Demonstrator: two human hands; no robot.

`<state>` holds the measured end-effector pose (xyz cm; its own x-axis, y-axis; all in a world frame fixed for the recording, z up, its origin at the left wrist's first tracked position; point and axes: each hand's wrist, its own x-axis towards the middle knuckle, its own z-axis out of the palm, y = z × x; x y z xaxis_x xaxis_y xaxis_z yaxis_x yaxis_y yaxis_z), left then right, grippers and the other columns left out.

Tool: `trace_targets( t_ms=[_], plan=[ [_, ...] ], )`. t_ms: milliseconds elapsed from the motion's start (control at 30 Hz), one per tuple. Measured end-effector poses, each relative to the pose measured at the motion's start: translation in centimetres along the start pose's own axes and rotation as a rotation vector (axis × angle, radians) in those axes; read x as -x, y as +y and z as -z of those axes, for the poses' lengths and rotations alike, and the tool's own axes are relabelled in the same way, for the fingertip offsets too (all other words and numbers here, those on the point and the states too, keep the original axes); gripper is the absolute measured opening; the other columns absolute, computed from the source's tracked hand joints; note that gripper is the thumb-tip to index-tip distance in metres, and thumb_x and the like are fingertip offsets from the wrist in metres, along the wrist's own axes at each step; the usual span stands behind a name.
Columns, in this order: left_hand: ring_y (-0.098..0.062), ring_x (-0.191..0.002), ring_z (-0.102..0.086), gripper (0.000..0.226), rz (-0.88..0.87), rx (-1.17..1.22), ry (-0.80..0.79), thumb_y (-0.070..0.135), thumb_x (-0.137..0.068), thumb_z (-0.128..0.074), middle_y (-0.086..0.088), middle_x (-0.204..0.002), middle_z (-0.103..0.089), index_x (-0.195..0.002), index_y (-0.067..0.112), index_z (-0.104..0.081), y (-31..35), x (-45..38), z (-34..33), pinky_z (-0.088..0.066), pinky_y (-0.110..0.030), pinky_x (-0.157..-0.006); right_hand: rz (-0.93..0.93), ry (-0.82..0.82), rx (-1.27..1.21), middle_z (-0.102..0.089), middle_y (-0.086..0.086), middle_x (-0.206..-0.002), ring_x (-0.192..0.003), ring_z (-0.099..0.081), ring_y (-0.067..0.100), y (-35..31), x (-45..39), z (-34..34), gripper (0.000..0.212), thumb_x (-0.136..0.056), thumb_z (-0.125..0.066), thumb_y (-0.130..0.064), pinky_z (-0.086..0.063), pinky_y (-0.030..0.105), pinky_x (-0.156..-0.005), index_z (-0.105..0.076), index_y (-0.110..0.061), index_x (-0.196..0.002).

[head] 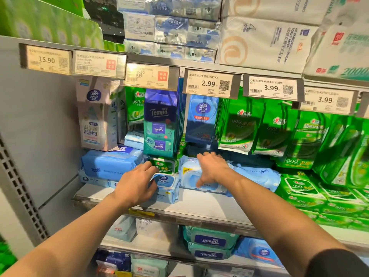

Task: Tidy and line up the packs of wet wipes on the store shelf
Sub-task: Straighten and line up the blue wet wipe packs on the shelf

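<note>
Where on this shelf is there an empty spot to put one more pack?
The bare grey strip of shelf along the front edge, before the light-blue wipes pack under the right hand. A smaller bare bit lies left of the left hand, below the blue Tempo pack. The green packs on the right are crowded.

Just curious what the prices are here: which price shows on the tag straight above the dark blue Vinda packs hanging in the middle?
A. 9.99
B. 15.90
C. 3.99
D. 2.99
D: the tag right over the blue Vinda packs reads 2.99.
</note>
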<state>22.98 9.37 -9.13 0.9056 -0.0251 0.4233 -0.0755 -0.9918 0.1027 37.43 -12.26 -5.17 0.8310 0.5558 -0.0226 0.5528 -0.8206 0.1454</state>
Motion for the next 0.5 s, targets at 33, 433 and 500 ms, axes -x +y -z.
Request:
trace_targets(
  t_ms=[33, 433, 500],
  plan=[
    [-0.019, -0.102, -0.056, 0.030, -0.001, -0.002, 0.002, 0.033, -0.089, -0.053, 0.004, -0.110, -0.054, -0.117, 0.023, -0.055, -0.1, -0.1, 0.0, -0.048, -0.034, -0.068, -0.005, 0.000, -0.008, -0.051, 0.010, -0.128, -0.122, -0.045, 0.032, -0.2, -0.3, -0.3, 0.090, -0.059, -0.086, -0.055, -0.041, 0.045, -0.101, -0.045, -0.014, -0.126],
    [-0.022, -0.088, -0.055, 0.022, -0.090, -0.063, 0.032, 0.028, -0.083, -0.063, 0.001, -0.098, -0.057, -0.102, 0.019, -0.060, -1.5, -0.1, -0.6, -0.042, -0.032, -0.056, -0.015, 0.163, 0.006, -0.037, 0.009, -0.142, -0.129, -0.037, 0.030, 0.5, -1.2, -4.2, 0.094, -0.071, -0.072, -0.047, -0.030, 0.045, -0.109, -0.025, -0.015, -0.145],
    [-0.021, -0.088, -0.054, 0.023, -0.089, -0.065, 0.040, 0.028, -0.083, -0.063, 0.001, -0.098, -0.057, -0.103, 0.019, -0.059, -1.4, -0.2, -0.9, -0.041, -0.031, -0.056, 0.000, 0.162, -0.023, -0.038, 0.008, -0.145, -0.130, -0.038, 0.028, 0.9, -1.3, -4.4, 0.096, -0.071, -0.070, -0.050, -0.030, 0.043, -0.110, -0.023, -0.016, -0.147]
  ],
)
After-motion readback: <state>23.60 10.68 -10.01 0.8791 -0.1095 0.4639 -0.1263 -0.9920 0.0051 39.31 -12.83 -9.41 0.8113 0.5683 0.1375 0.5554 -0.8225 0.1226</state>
